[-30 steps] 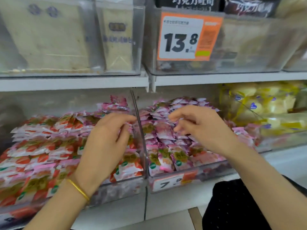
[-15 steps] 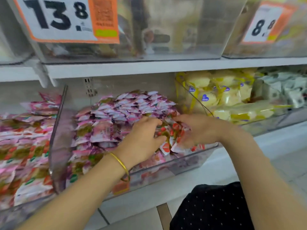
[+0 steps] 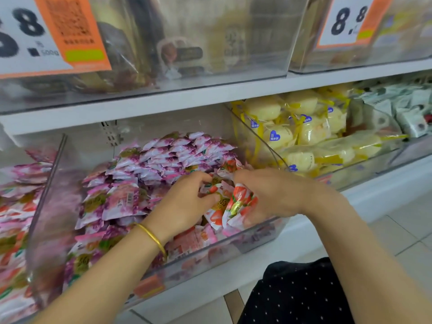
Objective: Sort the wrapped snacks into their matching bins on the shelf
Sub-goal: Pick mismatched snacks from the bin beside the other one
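A cluster of red-wrapped snacks (image 3: 236,202), printed with strawberries, lies in the front right corner of the middle bin (image 3: 210,260), a clear plastic tub otherwise heaped with purple-wrapped snacks (image 3: 168,155). The right hand (image 3: 273,195) is cupped over the cluster from the right, fingers curled round several of the red packets; its fingertips are hidden under the wrappers. The left hand (image 3: 184,204) meets it from the left, fingers bent and thumb pressed against a red packet, so that the cluster is held between the two hands. A gold bangle (image 3: 152,237) circles the left wrist. To the left, beyond a clear wall, the left bin (image 3: 14,218) holds more packets of the red kind. To the right, a third tub holds yellow cakes (image 3: 304,127) in clear wrap, and beyond it are white packets (image 3: 409,108). A white shelf (image 3: 163,99) above carries further clear tubs, one with an orange-edged price tag (image 3: 346,19) reading 8.8. A black dotted garment (image 3: 292,293) shows at bottom right.
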`<state>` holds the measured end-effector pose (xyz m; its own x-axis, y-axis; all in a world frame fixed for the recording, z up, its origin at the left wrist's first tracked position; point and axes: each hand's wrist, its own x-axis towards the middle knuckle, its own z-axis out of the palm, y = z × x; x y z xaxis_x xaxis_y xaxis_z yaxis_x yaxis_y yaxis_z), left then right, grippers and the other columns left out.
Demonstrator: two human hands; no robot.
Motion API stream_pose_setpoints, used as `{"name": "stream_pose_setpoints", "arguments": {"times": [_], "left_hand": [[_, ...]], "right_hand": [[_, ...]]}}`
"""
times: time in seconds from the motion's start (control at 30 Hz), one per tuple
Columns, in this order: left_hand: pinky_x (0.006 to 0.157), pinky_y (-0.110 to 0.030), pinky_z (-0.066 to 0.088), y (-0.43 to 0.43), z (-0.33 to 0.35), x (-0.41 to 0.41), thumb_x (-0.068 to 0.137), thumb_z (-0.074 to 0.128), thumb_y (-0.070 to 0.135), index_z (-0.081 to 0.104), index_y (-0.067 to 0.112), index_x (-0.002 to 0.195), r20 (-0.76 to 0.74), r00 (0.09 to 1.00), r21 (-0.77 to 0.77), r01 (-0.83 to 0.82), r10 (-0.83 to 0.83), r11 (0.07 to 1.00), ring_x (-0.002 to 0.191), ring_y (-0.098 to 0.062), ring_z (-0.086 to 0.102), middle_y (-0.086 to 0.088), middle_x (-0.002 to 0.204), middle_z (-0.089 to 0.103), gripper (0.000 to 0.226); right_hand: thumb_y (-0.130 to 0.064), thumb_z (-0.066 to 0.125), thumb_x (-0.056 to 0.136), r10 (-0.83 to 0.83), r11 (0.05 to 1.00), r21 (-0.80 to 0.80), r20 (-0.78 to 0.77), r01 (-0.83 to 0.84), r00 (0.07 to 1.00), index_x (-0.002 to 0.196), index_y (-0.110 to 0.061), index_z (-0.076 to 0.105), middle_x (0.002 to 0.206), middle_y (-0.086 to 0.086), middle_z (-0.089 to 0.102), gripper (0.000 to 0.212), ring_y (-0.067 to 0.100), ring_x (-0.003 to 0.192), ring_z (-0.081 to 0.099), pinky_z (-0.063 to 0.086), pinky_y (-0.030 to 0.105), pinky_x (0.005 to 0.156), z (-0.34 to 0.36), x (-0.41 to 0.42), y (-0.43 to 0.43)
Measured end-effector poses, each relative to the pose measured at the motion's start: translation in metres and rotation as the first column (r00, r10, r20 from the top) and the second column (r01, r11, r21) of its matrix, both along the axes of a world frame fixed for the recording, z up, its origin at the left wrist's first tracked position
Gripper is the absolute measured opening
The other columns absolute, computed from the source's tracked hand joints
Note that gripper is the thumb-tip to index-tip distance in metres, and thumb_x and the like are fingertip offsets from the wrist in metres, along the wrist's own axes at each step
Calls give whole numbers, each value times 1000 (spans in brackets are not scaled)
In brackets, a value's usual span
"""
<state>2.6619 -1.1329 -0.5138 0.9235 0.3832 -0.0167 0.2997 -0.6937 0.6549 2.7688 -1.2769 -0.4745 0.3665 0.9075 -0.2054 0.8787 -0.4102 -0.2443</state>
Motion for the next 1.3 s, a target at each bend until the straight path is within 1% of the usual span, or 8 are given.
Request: {"name": "stream_pose_setpoints", "arguments": {"times": [0.27, 0.47, 0.57, 0.77, 0.87, 1.0, 1.13, 1.3], "left_hand": [[70, -27, 42, -6, 5, 13, 80, 73, 22, 63, 10, 106, 153, 971, -109, -166, 181, 980, 75, -14, 51, 5, 75, 52, 30], [64, -21, 48, 3, 25, -12, 74, 77, 14, 69, 16, 79, 320, 916, -245, -167, 242, 955, 69, -11, 57, 1, 76, 62, 10], [55, -12, 45, 9, 38, -29, 76, 74, 9, 65, 20, 72, 372, 884, -316, -168, 285, 934, 63, -2, 54, 7, 71, 59, 15], [47, -14, 43, 32, 46, -71, 75, 73, 3, 66, 15, 77, 394, 831, -461, -190, 391, 867, 62, -9, 53, 0, 72, 57, 14], [48, -10, 43, 42, 50, -104, 75, 73, 3, 66, 15, 75, 397, 812, -498, -202, 429, 843, 63, -11, 53, -2, 72, 58, 14], [68, -31, 49, 68, 53, -156, 75, 74, 11, 69, 17, 75, 343, 786, -591, -245, 514, 769, 73, -23, 62, -8, 80, 70, 8], [59, -30, 54, 93, 51, -204, 86, 58, 4, 66, 2, 79, 292, 768, -794, -138, 570, 592, 66, -23, 61, -14, 74, 68, 11], [57, -26, 56, 121, 41, -242, 85, 55, -10, 53, 9, 87, 288, 650, -822, -209, 703, 530, 61, -14, 56, -7, 74, 53, 20]], "right_hand": [[-24, 80, 72, -44, 967, 240, -185, 88, 982, 91, -15, 41, 75, -10, 41, 44, 5, 65, 40, 36, 15, 56, -3, 0, -8], [-15, 78, 73, -4, 746, 573, -507, 340, 862, 91, -11, 49, 77, -6, 48, 34, 0, 62, 43, 40, 15, 60, 4, -7, 0], [-18, 78, 74, 98, 681, 543, -733, 491, 674, 103, -6, 60, 97, 5, 69, 36, 13, 87, 66, 54, 28, 77, 1, -19, 15], [-20, 72, 71, 190, 691, 406, -901, 599, 391, 117, 0, 57, 120, 23, 62, 52, 32, 107, 62, 49, 47, 95, -4, -53, 45], [-14, 70, 75, 236, 722, 424, -894, 547, 381, 110, 0, 62, 111, 17, 67, 39, 27, 99, 65, 54, 39, 88, 3, -79, 62], [-16, 68, 68, 285, 765, 428, -895, 481, 344, 97, -5, 67, 95, 12, 71, 31, 21, 84, 69, 57, 33, 74, 17, -119, 91], [-23, 75, 64, 240, 795, 389, -907, 465, 346, 111, 4, 60, 112, 23, 65, 56, 35, 100, 64, 51, 50, 88, 23, -158, 121], [-39, 88, 49, 228, 790, 388, -904, 474, 361, 87, -14, 73, 107, 23, 67, 48, 58, 105, 52, 27, 79, 91, 13, -192, 148]]}}
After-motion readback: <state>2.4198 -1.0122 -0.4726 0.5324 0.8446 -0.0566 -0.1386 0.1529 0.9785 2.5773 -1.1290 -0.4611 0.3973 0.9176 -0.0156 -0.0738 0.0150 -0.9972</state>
